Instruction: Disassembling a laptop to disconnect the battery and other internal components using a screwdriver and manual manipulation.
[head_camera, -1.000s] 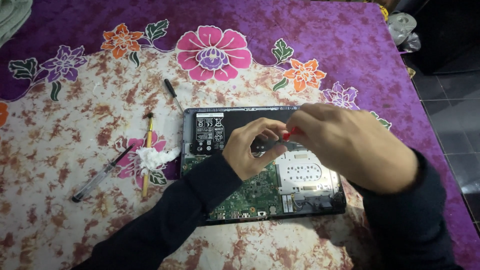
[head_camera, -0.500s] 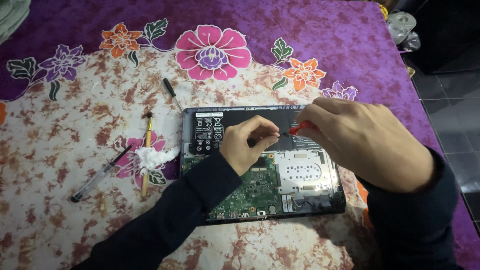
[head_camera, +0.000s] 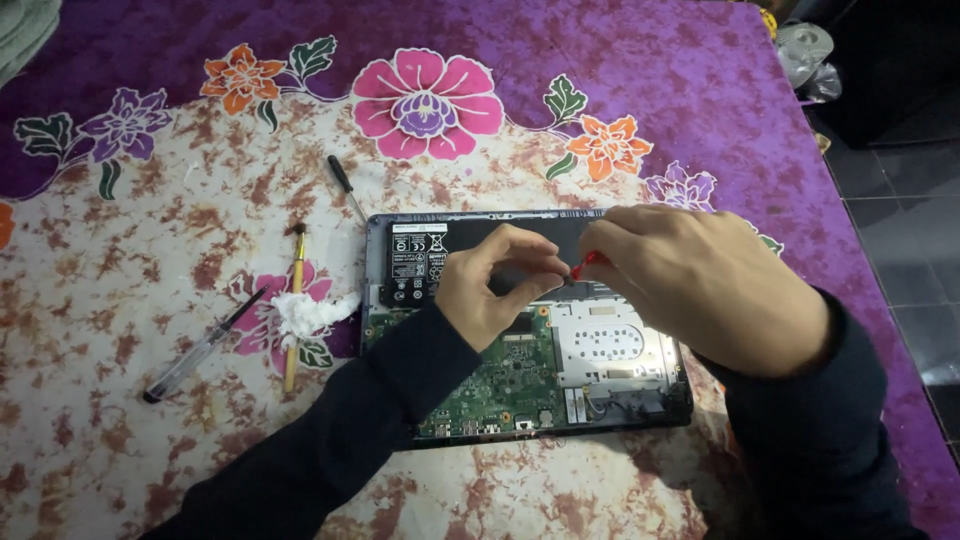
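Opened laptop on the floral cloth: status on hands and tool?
Left hand pinching at the tool tip. Right hand gripping red-handled screwdriver over opened laptop with green board. Nothing blocking; other tools lie left.

Both bare hands, left (head_camera: 490, 295) and right (head_camera: 700, 285), emerge from long, dark, close-fitting sleeves (head_camera: 330, 450).

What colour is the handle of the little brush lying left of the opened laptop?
Yellow; the brush shows clearly in the head view.
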